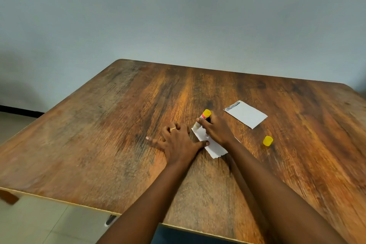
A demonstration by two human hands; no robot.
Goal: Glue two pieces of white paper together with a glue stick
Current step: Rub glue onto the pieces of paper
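White paper (213,145) low in the frame is pinned by the flat, open left hand (178,142) while glue stick (202,120), held closed in the right hand (216,130), is rubbed on; the second sheet (245,114) likely gets pressed on next.

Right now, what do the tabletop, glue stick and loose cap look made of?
Tabletop: probably wood-grain laminate over board, matte; pale core shows at the near edge. Glue stick in the right hand: seemingly smooth plastic with a printed label and yellow end. Loose cap: glossy yellow plastic, likely.
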